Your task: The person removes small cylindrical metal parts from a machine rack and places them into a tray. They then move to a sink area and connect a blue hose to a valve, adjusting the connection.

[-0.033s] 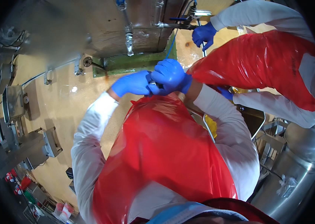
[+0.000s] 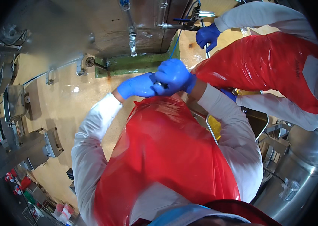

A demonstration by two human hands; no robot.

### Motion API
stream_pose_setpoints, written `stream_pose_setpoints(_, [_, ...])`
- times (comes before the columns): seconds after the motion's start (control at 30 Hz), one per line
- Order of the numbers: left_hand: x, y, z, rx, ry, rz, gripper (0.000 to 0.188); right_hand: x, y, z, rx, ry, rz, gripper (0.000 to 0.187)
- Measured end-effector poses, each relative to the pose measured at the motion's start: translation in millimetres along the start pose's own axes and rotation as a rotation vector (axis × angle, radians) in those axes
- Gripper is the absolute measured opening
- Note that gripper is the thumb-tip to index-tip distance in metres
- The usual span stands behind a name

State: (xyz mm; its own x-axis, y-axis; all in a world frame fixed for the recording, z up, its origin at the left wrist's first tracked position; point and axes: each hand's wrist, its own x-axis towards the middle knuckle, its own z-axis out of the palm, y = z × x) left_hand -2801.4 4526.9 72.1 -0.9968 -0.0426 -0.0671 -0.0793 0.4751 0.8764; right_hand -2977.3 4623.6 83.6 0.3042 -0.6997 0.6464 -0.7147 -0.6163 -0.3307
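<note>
My left hand and my right hand, both in blue gloves, meet in front of my red plastic apron. Their fingers are closed around a small dark metallic piece. Most of that piece is hidden by the gloves, so its kind cannot be made out. A thin blue hose runs down from the pipework to just behind my right hand. Whether it joins the held piece does not show.
On the right stands a co-worker in a red apron, one blue-gloved hand near a valve. A metal bin is beside my right arm, near something yellow. Ahead, a steel tank rises above a green base.
The whole view has shifted very slightly. My two hands stay together in nearly the same grip, with the right one turned a little.
</note>
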Motion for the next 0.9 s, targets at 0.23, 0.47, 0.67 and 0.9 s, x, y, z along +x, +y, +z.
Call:
stream_pose_setpoints(0.23, [8.4, 0.5, 27.6, 0.399, 0.269, -0.565, 0.026, -36.4, 15.0, 42.5, 0.154, 0.005, 0.405, 0.027])
stream_pose_setpoints(0.47, [8.4, -49.6, 38.5, 0.451, 0.471, -0.661, 0.030, -23.1, 13.3, 73.5, 0.390, 0.072, 0.953, 0.034])
stream_pose_setpoints(0.67, [-12.4, -54.9, -12.3, 0.358, 0.393, -0.301, 0.045, -29.8, 39.7, 115.8, 0.904, 0.372, 1.062, 0.029])
stream_pose_setpoints(0.9, [-1.7, -59.6, -102.6, 1.041, 0.497, -0.245, 0.044, -42.7, 125.8, 205.8, 0.495, -0.121, 0.885, 0.028])
